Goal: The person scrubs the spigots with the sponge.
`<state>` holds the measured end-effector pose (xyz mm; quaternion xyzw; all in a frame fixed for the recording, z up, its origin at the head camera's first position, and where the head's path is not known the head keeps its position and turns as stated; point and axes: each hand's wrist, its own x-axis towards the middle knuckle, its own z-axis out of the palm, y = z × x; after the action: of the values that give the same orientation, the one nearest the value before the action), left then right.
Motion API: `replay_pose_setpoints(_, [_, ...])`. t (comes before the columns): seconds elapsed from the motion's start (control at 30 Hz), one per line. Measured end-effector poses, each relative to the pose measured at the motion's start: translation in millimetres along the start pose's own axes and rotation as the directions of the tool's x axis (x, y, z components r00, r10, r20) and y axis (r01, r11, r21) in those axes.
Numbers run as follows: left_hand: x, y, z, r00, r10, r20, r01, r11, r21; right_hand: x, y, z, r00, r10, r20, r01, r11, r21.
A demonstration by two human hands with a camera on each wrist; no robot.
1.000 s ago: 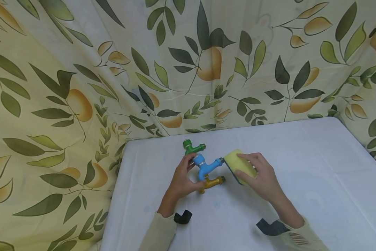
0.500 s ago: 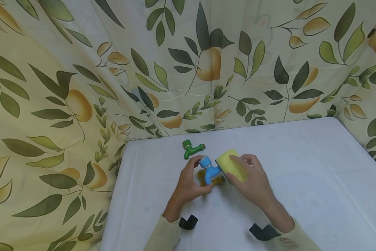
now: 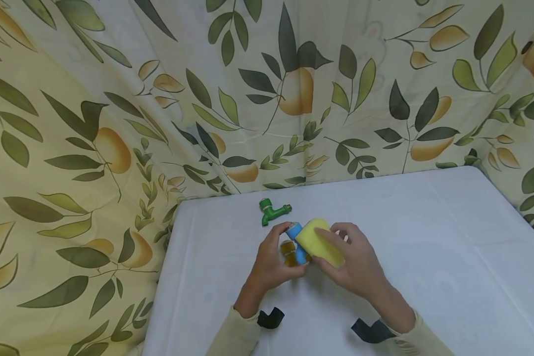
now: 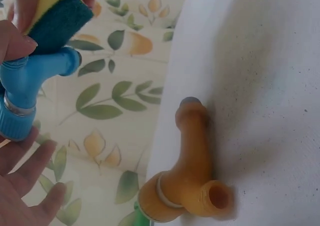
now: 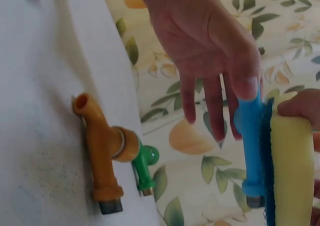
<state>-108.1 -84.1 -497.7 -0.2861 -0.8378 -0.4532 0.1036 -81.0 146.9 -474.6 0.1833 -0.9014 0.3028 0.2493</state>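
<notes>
My left hand (image 3: 271,262) holds a blue plastic tap (image 4: 30,86) by its two ends, thumb at the spout and fingers at the knob. A yellow sponge (image 3: 317,240) with a dark green scouring side (image 4: 60,23) is pinched in my right hand (image 3: 360,262). In the right wrist view the scouring side lies along the blue tap's body (image 5: 253,151). Seen from the head, the sponge hides much of that tap. An orange-brown tap (image 5: 100,146) lies on the table below the hands, partly covered by the blue tap in the head view.
Farther back on the white table (image 3: 427,222) lies a green tap (image 3: 273,212). A curtain patterned with leaves and fruit (image 3: 347,123) hangs behind and left of the table. Dark wrist mounts (image 3: 271,318) stick out by both sleeves.
My right hand has brought the sponge leftward, from the blue tap's threaded end onto its body. The left hand has shifted slightly right and down with the tap, uncovering the green tap.
</notes>
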Motion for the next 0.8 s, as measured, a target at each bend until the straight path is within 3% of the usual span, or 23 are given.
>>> replay_pose_setpoints(0.17, [-0.1,2.8,0.1,1.0,0.015,0.01,-0.015,1.0,0.027,4.4,-0.2,-1.3,0.993,0.111,-0.052,-0.112,0.994,-0.018])
replay_pose_setpoints(0.23, [-0.4,3.6,0.5,1.0,0.008,0.023,-0.009,0.999,0.039,3.6,-2.9,-1.4,0.996,0.089,-0.021,-0.089,0.996,0.003])
replay_pose_setpoints(0.37, [-0.6,4.9,1.4,0.999,-0.002,0.034,0.001,0.999,0.039,2.0,-6.3,-1.0,0.999,-0.046,0.014,0.046,0.999,0.028])
replay_pose_setpoints(0.5, [0.2,5.4,2.2,0.999,0.02,0.032,-0.022,0.998,0.055,4.8,-4.8,0.1,0.999,-0.002,-0.047,0.003,1.0,0.008])
replay_pose_setpoints(0.7, [-0.4,6.2,1.7,0.998,0.054,0.044,-0.058,0.993,0.102,7.2,-5.1,-1.8,0.999,-0.034,0.018,0.034,0.999,0.03])
replay_pose_setpoints(0.8, [-0.1,6.4,2.1,0.996,0.073,0.049,-0.077,0.993,0.086,8.8,-5.0,-3.4,1.0,-0.017,0.01,0.017,0.999,0.027])
